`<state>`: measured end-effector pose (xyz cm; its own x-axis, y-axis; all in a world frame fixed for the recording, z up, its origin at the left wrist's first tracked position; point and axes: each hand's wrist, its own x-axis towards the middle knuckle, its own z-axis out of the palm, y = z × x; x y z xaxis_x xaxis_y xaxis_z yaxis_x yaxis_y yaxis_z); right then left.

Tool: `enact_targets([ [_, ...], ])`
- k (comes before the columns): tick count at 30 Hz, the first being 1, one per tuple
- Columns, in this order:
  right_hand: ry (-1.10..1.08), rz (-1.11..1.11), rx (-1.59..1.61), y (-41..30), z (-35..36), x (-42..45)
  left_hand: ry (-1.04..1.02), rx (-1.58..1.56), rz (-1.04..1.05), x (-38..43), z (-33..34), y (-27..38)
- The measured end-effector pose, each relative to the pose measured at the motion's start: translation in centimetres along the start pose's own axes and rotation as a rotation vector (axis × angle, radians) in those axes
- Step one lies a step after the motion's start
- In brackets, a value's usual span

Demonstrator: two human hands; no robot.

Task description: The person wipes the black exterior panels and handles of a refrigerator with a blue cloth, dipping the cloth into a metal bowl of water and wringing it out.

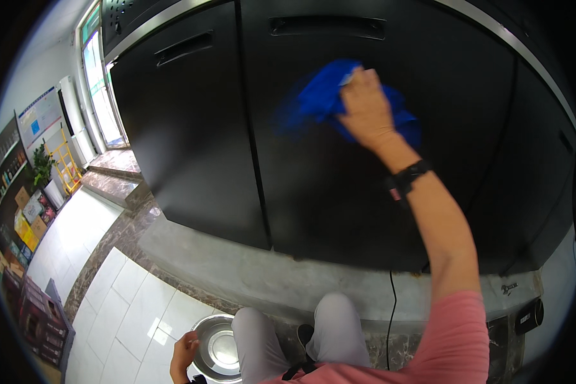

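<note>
A blue cloth [317, 96], blurred along its left side, lies bunched against the black cabinet door [312, 192]. My right hand [367, 103] grips it and presses it to the panel, below a recessed handle [327, 28]. Part of the cloth is hidden under my fingers and palm. Low at my left, my left hand [186, 348] hangs loosely curled, with no object visible in it. It is right beside the rim of a round metal basin [202, 331]; whether it touches the rim I cannot tell. My knee covers the basin's right side.
The cabinet stands on a grey concrete plinth [249, 261]. A black cable [392, 307] runs down over the plinth, and a wrench [509, 288] lies at its right end. Boxes [43, 321], a yellow hand truck [65, 161] and a potted plant [43, 165] stand on the left.
</note>
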<state>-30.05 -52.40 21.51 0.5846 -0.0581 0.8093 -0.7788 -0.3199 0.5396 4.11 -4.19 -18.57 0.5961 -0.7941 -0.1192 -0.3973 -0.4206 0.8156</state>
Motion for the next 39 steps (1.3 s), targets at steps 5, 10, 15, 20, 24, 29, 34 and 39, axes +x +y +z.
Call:
enact_targets([
  [5,0.073,0.399,-0.181,9.9,-2.1,-2.2,0.061,-0.010,-0.103,-1.1,-1.7,-2.2],
  [10,0.152,0.461,-0.214,13.1,0.4,-8.6,0.038,0.014,-0.051,2.2,0.6,-4.8],
  [15,0.032,0.604,-0.011,9.4,0.0,-7.0,-0.033,0.006,0.004,4.6,1.9,-3.3],
  [20,0.025,0.434,-0.028,2.7,1.4,-4.4,-0.003,0.062,0.062,5.3,2.1,-5.1],
  [24,-0.065,0.447,0.066,-0.7,2.7,-3.4,-0.018,0.040,-0.003,4.4,2.6,-6.0],
  [29,-0.148,0.359,0.173,-7.6,5.0,-1.9,-0.014,0.035,-0.095,2.5,2.0,-5.7],
  [34,-0.315,0.266,0.134,-12.6,6.0,-1.7,-0.042,0.044,-0.112,2.0,1.5,-5.7],
  [39,-0.334,0.172,0.244,-15.2,6.6,-2.3,-0.047,0.053,-0.173,0.9,1.4,-3.8],
])
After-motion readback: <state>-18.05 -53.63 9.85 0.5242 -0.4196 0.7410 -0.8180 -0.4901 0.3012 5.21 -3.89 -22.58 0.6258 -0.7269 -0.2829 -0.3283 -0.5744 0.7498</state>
